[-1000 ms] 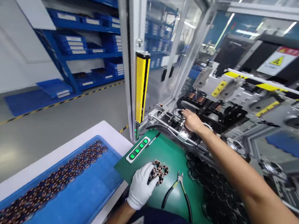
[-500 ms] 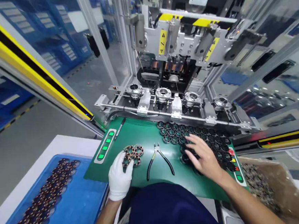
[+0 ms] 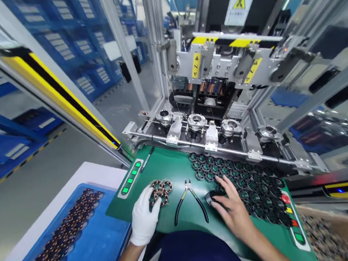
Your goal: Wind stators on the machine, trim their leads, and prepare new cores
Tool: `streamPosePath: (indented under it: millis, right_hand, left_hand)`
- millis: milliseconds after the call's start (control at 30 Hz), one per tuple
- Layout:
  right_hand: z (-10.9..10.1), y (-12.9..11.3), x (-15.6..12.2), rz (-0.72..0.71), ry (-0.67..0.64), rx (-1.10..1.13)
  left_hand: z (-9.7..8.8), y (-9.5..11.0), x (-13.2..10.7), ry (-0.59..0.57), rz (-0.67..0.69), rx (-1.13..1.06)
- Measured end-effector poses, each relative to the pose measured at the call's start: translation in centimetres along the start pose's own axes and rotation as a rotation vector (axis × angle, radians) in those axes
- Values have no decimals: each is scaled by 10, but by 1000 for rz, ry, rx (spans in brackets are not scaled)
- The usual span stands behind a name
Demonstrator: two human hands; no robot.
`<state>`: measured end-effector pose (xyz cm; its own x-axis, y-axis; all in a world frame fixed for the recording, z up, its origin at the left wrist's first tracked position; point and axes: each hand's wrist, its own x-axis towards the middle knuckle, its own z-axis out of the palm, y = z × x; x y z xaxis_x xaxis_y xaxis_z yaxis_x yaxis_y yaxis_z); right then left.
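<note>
My left hand, in a white glove, rests on the green mat with its fingers curled on a small cluster of copper-wound stator rings. My bare right hand lies at the near edge of a spread of several bare black stator rings, its fingers closed around one black ring. Black-handled cutting pliers lie on the mat between my two hands. Behind the mat a machine shows a row of round metal fixtures.
A blue tray with several wound rings sits at the left on a white table. Green button strips flank the mat. A yellow light-curtain bar slants at the left. A brown box of parts stands at the right.
My right hand came back from the machine fixture to the black rings and closed on one at the mat's near side. The view swung from the left to face the machine. My left hand stayed put.
</note>
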<state>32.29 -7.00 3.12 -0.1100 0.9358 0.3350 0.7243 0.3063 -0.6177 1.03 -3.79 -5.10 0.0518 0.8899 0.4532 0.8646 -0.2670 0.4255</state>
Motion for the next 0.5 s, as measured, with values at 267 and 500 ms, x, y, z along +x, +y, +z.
streamPosePath:
  millis: [267, 500]
  right_hand:
    - [-59, 4, 220, -265, -3, 87]
    - [-17, 58, 302, -380, -50, -60]
  left_hand:
    - [3, -5, -4, 41, -4, 23]
    - [7, -8, -8, 58, 13, 73]
